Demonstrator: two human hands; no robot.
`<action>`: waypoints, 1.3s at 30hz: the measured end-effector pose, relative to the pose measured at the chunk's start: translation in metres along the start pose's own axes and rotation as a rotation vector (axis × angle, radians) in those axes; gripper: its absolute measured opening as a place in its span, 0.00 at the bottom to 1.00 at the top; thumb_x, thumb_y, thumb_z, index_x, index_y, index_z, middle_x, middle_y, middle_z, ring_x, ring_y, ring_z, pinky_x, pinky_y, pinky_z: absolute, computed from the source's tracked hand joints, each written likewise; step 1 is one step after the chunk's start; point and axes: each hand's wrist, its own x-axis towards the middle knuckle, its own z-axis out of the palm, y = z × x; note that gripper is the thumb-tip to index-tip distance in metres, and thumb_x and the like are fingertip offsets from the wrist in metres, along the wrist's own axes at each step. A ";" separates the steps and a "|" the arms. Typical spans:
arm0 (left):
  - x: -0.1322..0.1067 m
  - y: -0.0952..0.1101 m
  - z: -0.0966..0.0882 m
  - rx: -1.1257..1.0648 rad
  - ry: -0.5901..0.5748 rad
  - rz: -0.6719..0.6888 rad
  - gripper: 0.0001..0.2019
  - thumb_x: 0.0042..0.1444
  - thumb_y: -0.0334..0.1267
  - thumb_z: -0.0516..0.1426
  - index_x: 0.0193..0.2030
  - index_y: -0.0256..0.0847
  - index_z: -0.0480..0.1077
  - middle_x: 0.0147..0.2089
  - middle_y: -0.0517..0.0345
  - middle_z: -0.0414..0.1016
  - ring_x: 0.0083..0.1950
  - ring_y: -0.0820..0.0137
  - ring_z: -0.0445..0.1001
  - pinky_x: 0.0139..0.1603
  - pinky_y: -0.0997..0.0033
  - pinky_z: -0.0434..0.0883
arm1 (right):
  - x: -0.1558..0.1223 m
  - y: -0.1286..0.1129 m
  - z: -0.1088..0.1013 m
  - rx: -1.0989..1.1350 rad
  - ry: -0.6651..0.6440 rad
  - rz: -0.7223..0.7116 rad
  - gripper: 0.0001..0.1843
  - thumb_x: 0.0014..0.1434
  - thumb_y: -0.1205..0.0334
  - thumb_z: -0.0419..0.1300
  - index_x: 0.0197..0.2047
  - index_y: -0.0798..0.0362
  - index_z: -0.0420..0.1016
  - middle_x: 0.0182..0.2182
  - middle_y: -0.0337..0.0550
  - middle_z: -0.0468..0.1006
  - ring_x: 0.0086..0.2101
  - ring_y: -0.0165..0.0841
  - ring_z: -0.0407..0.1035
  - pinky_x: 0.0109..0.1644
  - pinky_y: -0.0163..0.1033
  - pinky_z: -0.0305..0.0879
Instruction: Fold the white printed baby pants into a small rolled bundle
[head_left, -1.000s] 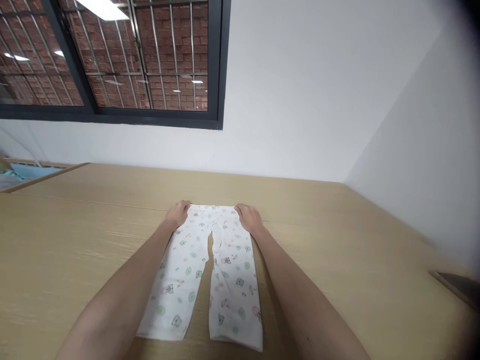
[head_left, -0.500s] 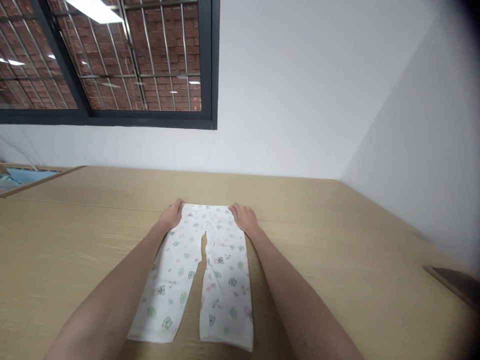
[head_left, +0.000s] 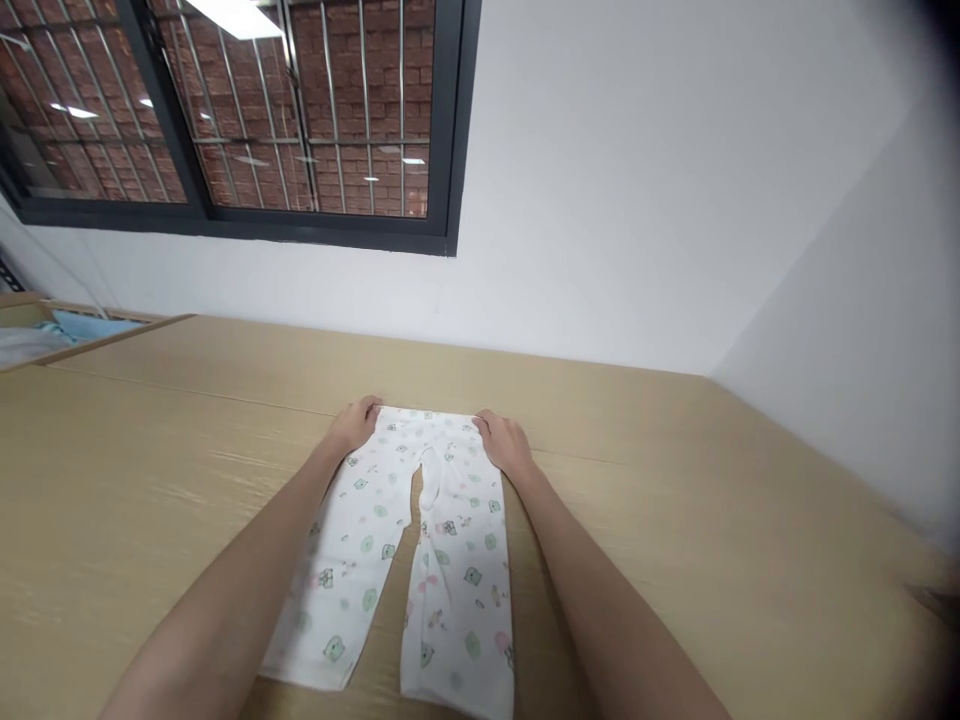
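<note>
Small white printed cotton trousers (head_left: 405, 545) are laid flat on a pale wooden table (head_left: 750, 540), legs toward the person. Waistband corners are gripped by left hand (head_left: 352, 428) and right hand (head_left: 508, 444), fingers closed.

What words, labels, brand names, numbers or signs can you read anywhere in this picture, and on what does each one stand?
None can be read.
The small trousers under the left hand and right hand carry only little green and pink printed figures, with no legible lettering.
The wooden table, the white wall and the barred window show no writing.
</note>
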 end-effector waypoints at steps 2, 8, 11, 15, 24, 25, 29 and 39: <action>0.000 0.000 0.000 -0.024 0.002 0.018 0.16 0.69 0.47 0.53 0.55 0.40 0.72 0.57 0.49 0.76 0.59 0.61 0.74 0.63 0.49 0.68 | 0.000 0.001 0.001 0.010 0.004 -0.006 0.19 0.76 0.57 0.43 0.52 0.49 0.74 0.43 0.49 0.82 0.42 0.40 0.75 0.41 0.38 0.59; -0.002 0.001 -0.002 -0.077 -0.003 0.087 0.13 0.69 0.43 0.54 0.53 0.41 0.74 0.58 0.51 0.76 0.59 0.62 0.73 0.64 0.51 0.68 | 0.001 0.003 0.002 0.039 0.010 -0.017 0.19 0.75 0.57 0.44 0.52 0.48 0.76 0.45 0.47 0.83 0.43 0.40 0.75 0.43 0.38 0.60; -0.002 0.002 -0.003 -0.103 -0.013 0.121 0.12 0.69 0.41 0.53 0.51 0.41 0.74 0.57 0.52 0.77 0.58 0.64 0.74 0.63 0.53 0.68 | 0.001 0.002 0.000 0.050 0.010 -0.019 0.18 0.75 0.57 0.45 0.52 0.47 0.77 0.45 0.46 0.83 0.44 0.39 0.75 0.44 0.38 0.61; -0.001 -0.001 -0.003 -0.127 -0.024 0.150 0.12 0.67 0.40 0.52 0.50 0.42 0.75 0.56 0.53 0.77 0.57 0.64 0.75 0.63 0.56 0.68 | 0.001 0.002 -0.002 0.059 0.015 -0.018 0.18 0.74 0.58 0.47 0.52 0.46 0.78 0.46 0.45 0.83 0.45 0.40 0.76 0.45 0.38 0.62; 0.000 -0.002 -0.003 -0.107 -0.047 0.208 0.16 0.66 0.43 0.49 0.50 0.47 0.76 0.53 0.55 0.78 0.57 0.61 0.75 0.61 0.61 0.69 | 0.005 0.005 0.003 0.092 0.047 -0.033 0.17 0.73 0.58 0.49 0.49 0.46 0.79 0.45 0.43 0.84 0.44 0.40 0.77 0.45 0.38 0.62; 0.000 -0.002 -0.003 -0.105 -0.052 0.219 0.16 0.65 0.43 0.49 0.50 0.47 0.76 0.52 0.55 0.79 0.57 0.61 0.74 0.62 0.61 0.69 | 0.005 0.005 0.003 0.097 0.050 -0.032 0.17 0.72 0.58 0.49 0.49 0.46 0.80 0.45 0.43 0.84 0.44 0.40 0.77 0.46 0.38 0.63; 0.000 0.000 -0.004 -0.104 -0.056 0.245 0.16 0.65 0.43 0.50 0.49 0.47 0.77 0.52 0.56 0.79 0.58 0.60 0.74 0.62 0.60 0.69 | 0.005 0.005 0.004 0.114 0.067 -0.015 0.16 0.71 0.58 0.51 0.51 0.48 0.79 0.45 0.44 0.84 0.45 0.41 0.77 0.47 0.39 0.63; -0.005 0.006 -0.004 -0.102 0.061 0.256 0.19 0.64 0.46 0.52 0.54 0.42 0.76 0.58 0.52 0.77 0.64 0.59 0.70 0.68 0.56 0.65 | 0.006 0.006 0.008 0.188 0.136 0.001 0.17 0.69 0.62 0.51 0.58 0.50 0.73 0.47 0.46 0.83 0.46 0.42 0.76 0.48 0.40 0.65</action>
